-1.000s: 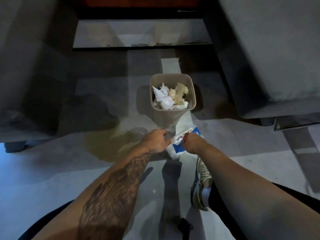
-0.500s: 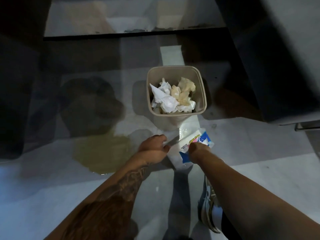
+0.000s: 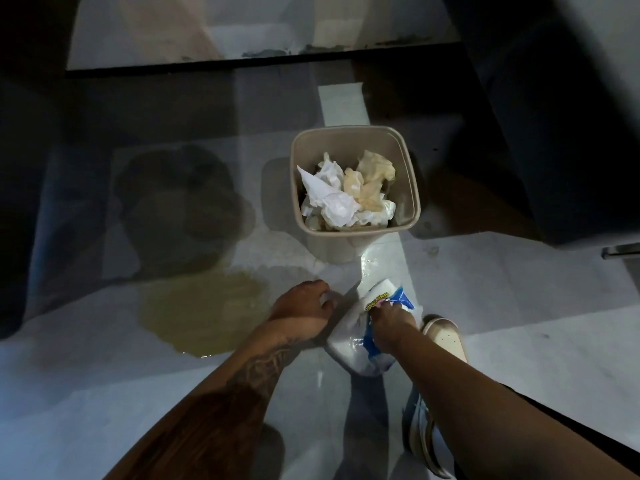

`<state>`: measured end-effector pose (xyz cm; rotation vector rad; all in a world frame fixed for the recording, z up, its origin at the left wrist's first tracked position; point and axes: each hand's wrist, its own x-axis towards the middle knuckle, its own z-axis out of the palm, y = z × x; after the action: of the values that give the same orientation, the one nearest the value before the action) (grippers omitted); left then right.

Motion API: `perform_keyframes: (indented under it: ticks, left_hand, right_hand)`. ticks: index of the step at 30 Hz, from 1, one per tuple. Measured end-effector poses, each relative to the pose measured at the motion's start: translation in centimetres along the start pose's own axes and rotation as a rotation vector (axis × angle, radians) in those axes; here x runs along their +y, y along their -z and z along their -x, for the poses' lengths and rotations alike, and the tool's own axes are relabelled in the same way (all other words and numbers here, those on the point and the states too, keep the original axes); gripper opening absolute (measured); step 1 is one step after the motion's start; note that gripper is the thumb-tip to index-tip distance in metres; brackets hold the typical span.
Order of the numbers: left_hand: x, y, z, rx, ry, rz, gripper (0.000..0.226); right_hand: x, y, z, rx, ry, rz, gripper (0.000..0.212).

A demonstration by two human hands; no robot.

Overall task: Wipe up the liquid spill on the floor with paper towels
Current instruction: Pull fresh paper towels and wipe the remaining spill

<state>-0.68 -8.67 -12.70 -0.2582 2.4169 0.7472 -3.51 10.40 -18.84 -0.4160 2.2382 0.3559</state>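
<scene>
A yellowish puddle (image 3: 204, 313) lies on the pale floor, left of my hands. A paper towel pack (image 3: 349, 337) in white and blue plastic wrap rests on the floor below the bin. My right hand (image 3: 391, 322) grips the top of the pack. My left hand (image 3: 304, 311) hovers just left of the pack with its fingers curled and apart, holding nothing. A beige waste bin (image 3: 414, 188) stands beyond the pack, filled with crumpled white and yellow-stained paper towels (image 3: 346, 192).
My shoe (image 3: 445, 337) is planted right of the pack. Dark furniture (image 3: 554, 116) rises at the right and a dark mass fills the left edge. A low ledge (image 3: 242, 36) crosses the far side. Small wet patches glisten below the bin.
My left hand has let go of the pack and drawn slightly left. My right hand has stayed on the pack. The view has tilted closer to the floor.
</scene>
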Motion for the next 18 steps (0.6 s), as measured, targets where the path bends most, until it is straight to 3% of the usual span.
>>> perform_keyframes:
  ticks: [7,12,18]
  left_hand:
    - [-0.5,-0.3,0.1,0.004,0.011,0.013,0.033]
    - [-0.8,-0.2,-0.2,-0.005,0.009,0.028,0.034]
    - [-0.7,0.3,0.1,0.019,0.019,0.061,0.038]
  right_hand:
    - [0.0,-0.8,-0.2,-0.103,0.011,0.017,0.042]
    - [0.5,-0.7,0.2,-0.007,-0.021,-0.034,0.030]
    - [1.0,3.3,-0.2,0.118,-0.045,-0.304,0.035]
